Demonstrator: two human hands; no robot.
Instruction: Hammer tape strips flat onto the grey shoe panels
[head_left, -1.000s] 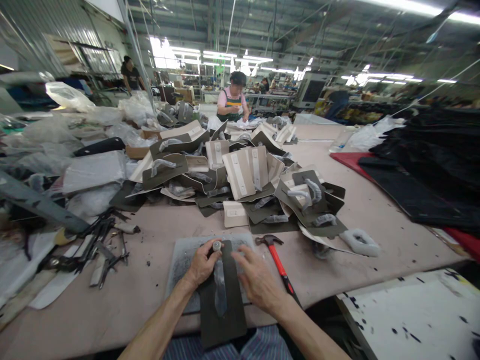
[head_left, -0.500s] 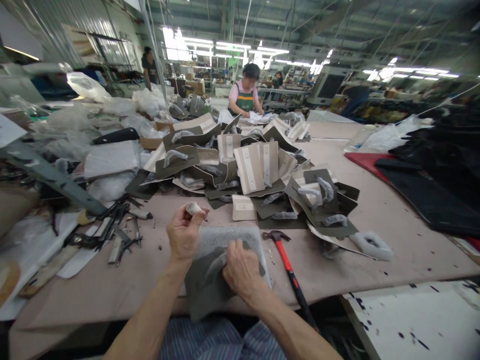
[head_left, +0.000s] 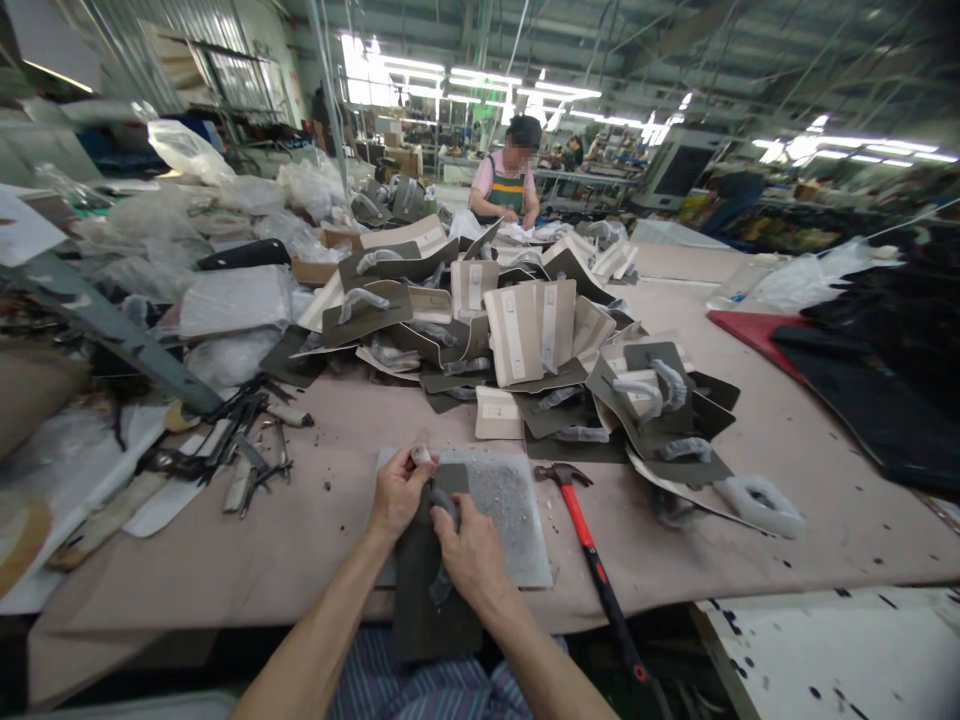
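Observation:
A dark grey leather panel point(head_left: 427, 600) lies lengthwise over a grey cutting pad point(head_left: 510, 510) at the table's near edge. A plastic-wrapped strap handle point(head_left: 442, 585) runs along it. My left hand point(head_left: 396, 492) is closed on a small pale punch tool point(head_left: 420, 455) held upright at the panel's far end. My right hand point(head_left: 469, 552) presses down on the strap, with its fingers pinched around the strap's upper end.
A red-handled hammer point(head_left: 592, 560) lies right of the pad. Behind is a heap of grey and beige panels point(head_left: 525, 350). Pliers and cutters point(head_left: 240, 450) lie left, plastic bags point(head_left: 225, 300) beyond. Black fabric point(head_left: 885, 370) sits right. A person point(head_left: 510, 185) works at the far end.
My left hand, lifted above the pad half a second ago, has come back down to the panel's far end with the punch. The panel lies straight again, and my right hand has shifted along the strap.

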